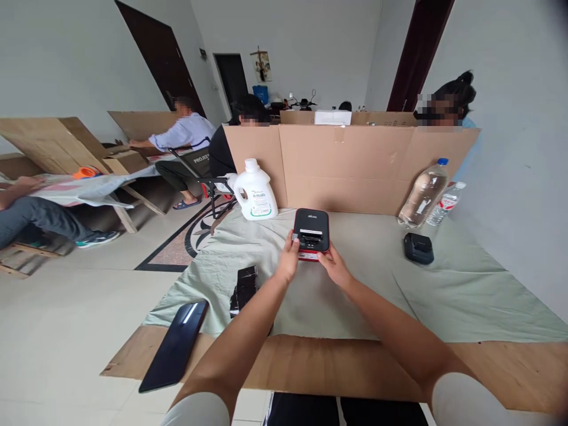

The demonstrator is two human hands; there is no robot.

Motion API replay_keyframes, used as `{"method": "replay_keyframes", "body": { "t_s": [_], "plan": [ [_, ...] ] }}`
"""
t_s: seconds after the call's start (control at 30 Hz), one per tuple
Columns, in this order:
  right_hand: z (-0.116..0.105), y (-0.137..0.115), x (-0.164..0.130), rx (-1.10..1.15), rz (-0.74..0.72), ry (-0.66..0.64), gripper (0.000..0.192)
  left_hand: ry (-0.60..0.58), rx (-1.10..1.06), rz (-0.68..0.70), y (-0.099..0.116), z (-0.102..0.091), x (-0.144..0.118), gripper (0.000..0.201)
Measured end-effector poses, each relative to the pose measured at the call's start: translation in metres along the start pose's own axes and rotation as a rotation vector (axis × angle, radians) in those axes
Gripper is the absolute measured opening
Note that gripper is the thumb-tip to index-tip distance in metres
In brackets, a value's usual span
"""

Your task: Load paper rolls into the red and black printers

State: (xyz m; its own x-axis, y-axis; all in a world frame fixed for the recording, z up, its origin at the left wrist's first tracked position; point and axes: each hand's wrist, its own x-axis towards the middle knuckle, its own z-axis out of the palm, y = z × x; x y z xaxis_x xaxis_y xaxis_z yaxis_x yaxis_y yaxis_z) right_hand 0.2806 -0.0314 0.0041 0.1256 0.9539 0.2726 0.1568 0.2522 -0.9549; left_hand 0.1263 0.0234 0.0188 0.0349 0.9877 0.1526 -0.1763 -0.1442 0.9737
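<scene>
Both hands at the black-and-red box mid-table on the green cloth: left hand fingers curled against its near-left edge, right hand pinching its near-right corner (bare cloth all round; black stack near left).

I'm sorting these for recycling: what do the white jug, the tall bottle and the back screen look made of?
White jug: opaque plastic, smooth with a slight sheen, moulded handle. Tall bottle: clear thin plastic, you can see through it, blue cap. Back screen: brown corrugated cardboard, matte, with fold creases. Device between left hand and right hand: probably black plastic.
</scene>
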Motion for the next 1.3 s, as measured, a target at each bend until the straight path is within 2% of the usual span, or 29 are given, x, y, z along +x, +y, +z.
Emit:
{"method": "replay_keyframes", "body": {
  "t_s": [0.13,0.23,0.33,0.53,0.67,0.77,0.9,1.0,1.13,1.3],
  "plan": [
    [-0.057,0.001,-0.05,-0.187,0.003,0.135,0.075,-0.056,-0.085,-0.083,-0.01,0.055,-0.052,0.06],
    [-0.083,0.007,-0.085,-0.302,0.004,0.195,0.08,-0.08,-0.104,-0.141,-0.022,0.078,-0.086,0.059],
    [-0.094,0.012,-0.111,-0.348,0.008,0.195,0.082,-0.099,-0.077,-0.166,-0.029,0.085,-0.11,0.057],
    [-0.092,0.017,-0.136,-0.364,-0.101,0.267,0.08,-0.092,-0.009,-0.133,-0.033,0.084,-0.137,0.058],
    [-0.095,0.017,-0.136,-0.381,-0.116,0.246,0.075,-0.085,-0.019,-0.095,-0.036,0.079,-0.136,0.057],
    [-0.098,0.009,-0.126,-0.47,-0.153,0.312,0.073,-0.115,-0.061,-0.138,-0.034,0.075,-0.122,0.055],
    [-0.095,-0.01,-0.105,-0.595,-0.302,0.357,0.043,-0.095,-0.089,-0.155,-0.025,0.071,-0.095,0.052],
    [-0.086,-0.016,-0.094,-0.627,-0.41,0.393,0.027,-0.207,-0.107,-0.067,-0.021,0.071,-0.077,0.053],
    [-0.077,-0.006,-0.094,-0.643,-0.523,0.434,0.018,-0.345,-0.195,-0.016,-0.024,0.072,-0.069,0.056],
    [-0.074,0.004,-0.1,-0.623,-0.519,0.452,0.017,-0.327,-0.224,-0.011,-0.033,0.074,-0.072,0.055]
  ]
}}
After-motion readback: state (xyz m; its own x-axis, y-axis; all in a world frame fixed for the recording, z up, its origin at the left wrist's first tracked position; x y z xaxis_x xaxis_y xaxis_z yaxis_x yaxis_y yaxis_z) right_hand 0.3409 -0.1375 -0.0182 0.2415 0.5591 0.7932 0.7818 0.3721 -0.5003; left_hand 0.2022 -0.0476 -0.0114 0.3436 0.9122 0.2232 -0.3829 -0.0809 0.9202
